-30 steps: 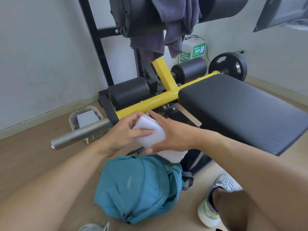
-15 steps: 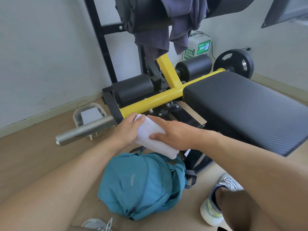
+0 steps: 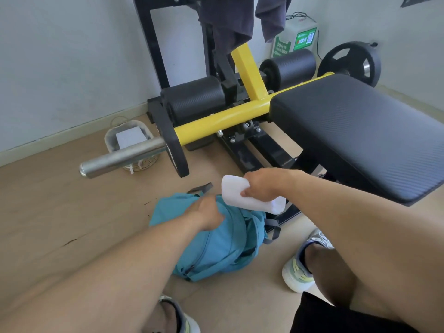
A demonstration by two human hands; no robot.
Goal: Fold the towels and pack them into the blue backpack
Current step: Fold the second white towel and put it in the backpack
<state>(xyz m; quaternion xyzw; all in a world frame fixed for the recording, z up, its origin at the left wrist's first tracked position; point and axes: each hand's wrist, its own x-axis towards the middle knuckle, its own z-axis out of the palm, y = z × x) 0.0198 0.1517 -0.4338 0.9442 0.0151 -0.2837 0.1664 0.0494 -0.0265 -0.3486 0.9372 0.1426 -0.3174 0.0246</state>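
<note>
Fingers of the right hand (image 3: pixel 260 187) curl over a folded white towel (image 3: pixel 242 197) and grip it across its middle, thumb on the near face. The towel is a compact oblong; its long axis runs from upper left to lower right, the rounded upper-left end free and the lower-right end showing beyond the wrist. It hangs in the air just above the upper part of the blue backpack (image 3: pixel 216 241), near the pack's top edge.

Fingers of the left hand (image 3: pixel 207 215) lie on the top of the backpack, bent into the fabric; whether they pinch it or only press on it cannot be told, since the fingertips are hidden.

The backpack lies on the wooden floor (image 3: pixel 60 224), its long axis running from upper left to lower right, grey straps (image 3: pixel 271 229) trailing at its right side. A sneaker (image 3: pixel 300 270) stands to its right.

Behind: a black padded bench (image 3: pixel 360 131) on a yellow frame (image 3: pixel 216 121), a steel bar (image 3: pixel 122 157), a weight plate (image 3: pixel 350 63), a small basket (image 3: pixel 129 140) and dark cloth (image 3: pixel 228 27) hanging from the rack.
</note>
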